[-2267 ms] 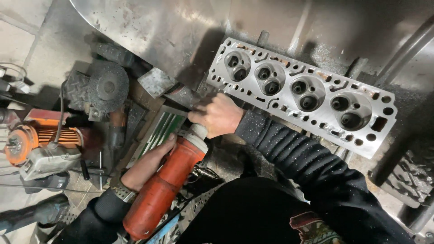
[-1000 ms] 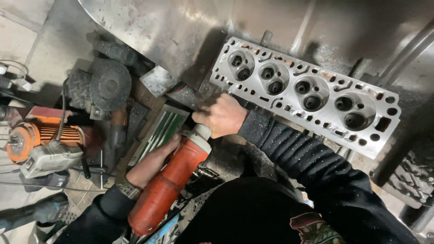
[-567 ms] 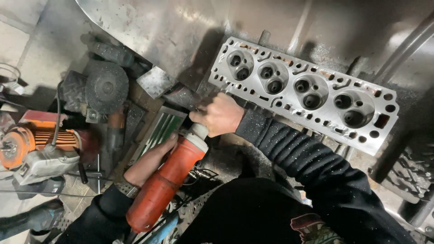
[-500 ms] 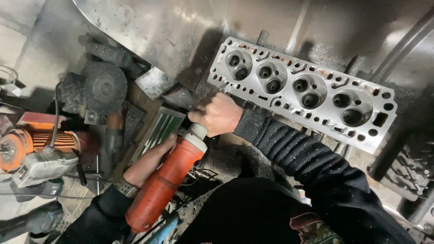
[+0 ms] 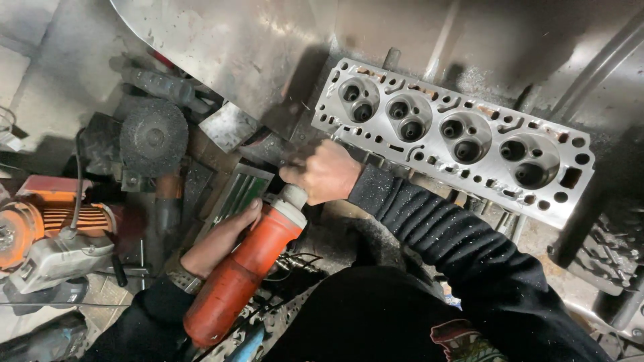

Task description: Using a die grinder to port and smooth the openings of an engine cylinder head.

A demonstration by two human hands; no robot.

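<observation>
A red power grinder (image 5: 235,275) with a white collar lies slanted across the lower middle. My left hand (image 5: 218,238) grips its red body from the left side. My right hand (image 5: 325,173) is closed around the tool's front end, just below the left end of an aluminium cylinder head (image 5: 449,137) with several round chambers. The tool's working tip is hidden under my right fist. Both arms wear dark sleeves.
A wire wheel tool (image 5: 153,137) and an orange electric motor (image 5: 40,224) lie at the left. A green-striped flat piece (image 5: 238,194) sits by my left hand. A shiny metal sheet (image 5: 268,47) covers the top. Dark ribbed parts (image 5: 604,255) sit at the right.
The view drifts slightly. Both hands stay on the red grinder at the head's left end, shifting only a little.
</observation>
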